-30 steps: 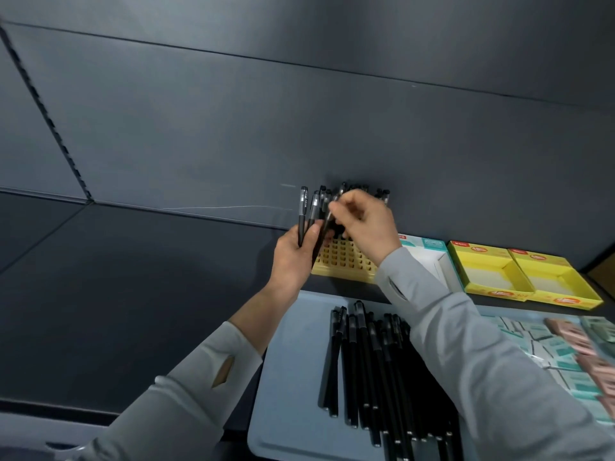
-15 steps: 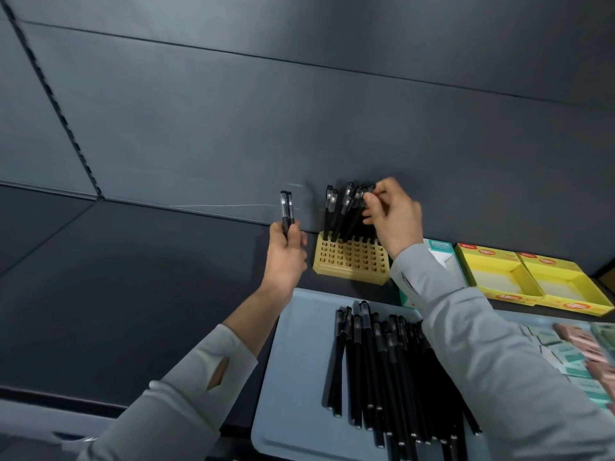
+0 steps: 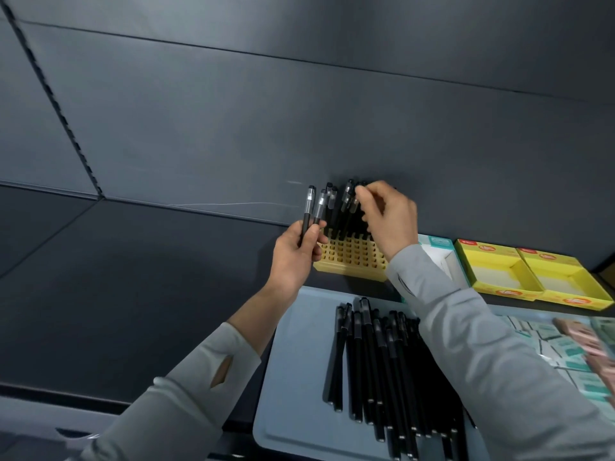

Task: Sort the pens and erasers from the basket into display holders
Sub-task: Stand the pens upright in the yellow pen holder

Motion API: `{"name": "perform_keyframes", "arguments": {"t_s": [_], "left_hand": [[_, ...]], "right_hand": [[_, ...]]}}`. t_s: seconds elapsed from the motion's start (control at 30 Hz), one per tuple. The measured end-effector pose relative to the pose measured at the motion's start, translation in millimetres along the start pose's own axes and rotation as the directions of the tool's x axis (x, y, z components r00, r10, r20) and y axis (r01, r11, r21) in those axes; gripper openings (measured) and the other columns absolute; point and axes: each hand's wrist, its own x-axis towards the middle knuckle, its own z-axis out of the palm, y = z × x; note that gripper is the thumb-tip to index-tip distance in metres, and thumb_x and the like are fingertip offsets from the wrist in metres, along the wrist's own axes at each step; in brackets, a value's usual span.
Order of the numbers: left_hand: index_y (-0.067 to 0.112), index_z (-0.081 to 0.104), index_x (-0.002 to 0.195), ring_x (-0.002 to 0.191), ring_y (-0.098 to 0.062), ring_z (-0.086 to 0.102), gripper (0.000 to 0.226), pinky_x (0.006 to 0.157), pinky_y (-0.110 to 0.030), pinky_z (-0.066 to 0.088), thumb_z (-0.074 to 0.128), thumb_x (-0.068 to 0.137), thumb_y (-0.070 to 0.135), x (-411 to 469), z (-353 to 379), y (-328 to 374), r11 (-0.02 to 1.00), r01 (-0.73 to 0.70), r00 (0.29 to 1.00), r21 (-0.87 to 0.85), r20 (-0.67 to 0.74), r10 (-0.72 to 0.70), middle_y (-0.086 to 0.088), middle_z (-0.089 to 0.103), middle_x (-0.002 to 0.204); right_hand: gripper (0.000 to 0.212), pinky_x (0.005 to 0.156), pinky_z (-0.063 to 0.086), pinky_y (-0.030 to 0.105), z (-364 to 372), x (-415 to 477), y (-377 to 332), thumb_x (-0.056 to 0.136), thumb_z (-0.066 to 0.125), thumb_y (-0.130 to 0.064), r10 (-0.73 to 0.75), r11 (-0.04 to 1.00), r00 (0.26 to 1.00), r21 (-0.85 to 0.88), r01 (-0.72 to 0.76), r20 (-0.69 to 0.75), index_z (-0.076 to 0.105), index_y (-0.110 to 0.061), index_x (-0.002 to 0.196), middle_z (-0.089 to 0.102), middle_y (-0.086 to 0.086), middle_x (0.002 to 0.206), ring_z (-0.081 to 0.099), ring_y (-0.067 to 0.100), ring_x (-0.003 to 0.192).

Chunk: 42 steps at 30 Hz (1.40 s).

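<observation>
Pen-slotting is the step in hand. The left hand (image 3: 294,257) grips two black gel pens (image 3: 312,211) upright, just at 9 o'clock of the yellow grid holder (image 3: 349,261). The right hand (image 3: 391,221) curls its fingertips among the caps of the standing pens (image 3: 339,207) in the back rows; I cannot tell whether it pinches one. Loose pens (image 3: 376,357) lie in the grey tray (image 3: 289,394) at the holder's 6 o'clock, with erasers (image 3: 565,347) at their 3 o'clock. The next move probably calls for taking a pen from the left hand and lowering it straight into a free hole.
</observation>
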Motion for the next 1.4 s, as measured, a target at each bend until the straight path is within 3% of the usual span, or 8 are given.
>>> {"name": "perform_keyframes", "arguments": {"t_s": [0.13, 0.23, 0.33, 0.47, 0.67, 1.0, 1.2, 1.4], "left_hand": [[0.014, 0.066, 0.106, 0.065, -0.007, 0.053, 0.017, 0.066, -0.021, 0.050, 0.049, 0.100, 0.016, -2, 13, 1, 1.000, 0.008, 0.996, 0.011, 0.084, -0.009, 0.003, 0.064, 0.078], [0.016, 0.066, 0.106, 0.076, -0.008, 0.062, 0.016, 0.076, -0.023, 0.053, 0.051, 0.100, 0.018, -2, 17, 1, 0.999, 0.012, 0.996, 0.046, 0.084, -0.016, 0.001, 0.069, 0.086], [0.022, 0.066, 0.105, 0.090, -0.011, 0.068, 0.017, 0.084, -0.025, 0.054, 0.050, 0.100, 0.025, 1, 11, -2, 0.996, 0.010, 1.000, 0.090, 0.010, -0.011, 0.001, 0.071, 0.097], [0.022, 0.065, 0.105, 0.057, -0.003, 0.052, 0.020, 0.063, -0.025, 0.048, 0.046, 0.101, 0.029, 2, -1, -3, 0.995, 0.063, 0.997, 0.076, -0.058, -0.059, 0.008, 0.057, 0.077], [0.018, 0.063, 0.110, 0.044, 0.000, 0.039, 0.034, 0.047, -0.017, 0.034, 0.031, 0.106, 0.029, -3, -2, 2, 0.995, 0.092, 0.995, -0.032, -0.039, -0.093, 0.004, 0.046, 0.073], [0.013, 0.064, 0.109, 0.063, -0.005, 0.044, 0.025, 0.060, -0.016, 0.044, 0.040, 0.104, 0.018, -3, -5, -1, 1.000, 0.021, 1.000, -0.003, 0.016, -0.021, 0.005, 0.050, 0.074], [0.013, 0.064, 0.109, 0.066, -0.007, 0.046, 0.023, 0.062, -0.016, 0.045, 0.043, 0.102, 0.016, -4, 1, -2, 1.000, 0.002, 0.999, -0.005, 0.048, -0.002, 0.004, 0.050, 0.075], [0.013, 0.065, 0.108, 0.064, -0.004, 0.047, 0.021, 0.065, -0.020, 0.046, 0.045, 0.102, 0.015, -4, 17, -7, 0.997, -0.036, 0.991, 0.066, 0.128, 0.027, 0.005, 0.052, 0.074]], "right_hand": [[0.021, 0.062, 0.051, 0.023, -4, -2, -16, 0.090, 0.064, -0.038, -0.038, 0.991, 0.971, 0.135, 0.006, 0.237, 0.070, -0.019, 0.083, 0.065, -0.011, 0.070, 0.058, 0.001, 0.058], [0.012, 0.057, 0.052, 0.027, -6, 0, -11, 0.091, 0.066, -0.024, 0.005, 0.974, 0.955, 0.216, -0.072, 0.296, 0.067, -0.016, 0.082, 0.067, -0.002, 0.071, 0.061, 0.009, 0.056], [0.013, 0.059, 0.055, 0.032, -15, 8, 0, 0.095, 0.058, -0.018, 0.109, 0.953, 0.976, 0.260, -0.157, 0.190, 0.062, -0.021, 0.083, 0.070, 0.004, 0.077, 0.070, 0.024, 0.069], [0.011, 0.067, 0.060, 0.040, -27, 15, 17, 0.096, 0.053, -0.018, 0.086, 0.991, 0.996, 0.102, -0.085, -0.005, 0.061, -0.022, 0.090, 0.065, -0.005, 0.072, 0.070, 0.019, 0.065], [0.011, 0.079, 0.058, 0.044, -15, 14, 24, 0.097, 0.052, -0.025, 0.008, 0.999, 1.000, -0.048, -0.008, -0.012, 0.062, -0.024, 0.098, 0.070, 0.000, 0.076, 0.069, 0.015, 0.065], [0.012, 0.082, 0.057, 0.040, 7, 12, 28, 0.098, 0.052, -0.025, 0.063, 0.993, 0.992, -0.103, -0.052, 0.110, 0.063, -0.021, 0.095, 0.071, 0.003, 0.077, 0.070, 0.013, 0.064], [0.011, 0.076, 0.055, 0.041, -2, 7, 16, 0.087, 0.066, -0.029, -0.014, 1.000, 0.992, 0.000, 0.014, -0.127, 0.064, -0.023, 0.096, 0.067, -0.005, 0.083, 0.063, 0.015, 0.075], [0.011, 0.071, 0.055, 0.033, -1, -6, -10, 0.086, 0.069, -0.034, 0.005, 0.968, 0.984, 0.245, -0.049, 0.176, 0.073, -0.024, 0.087, 0.069, -0.013, 0.079, 0.063, 0.007, 0.075]]}}
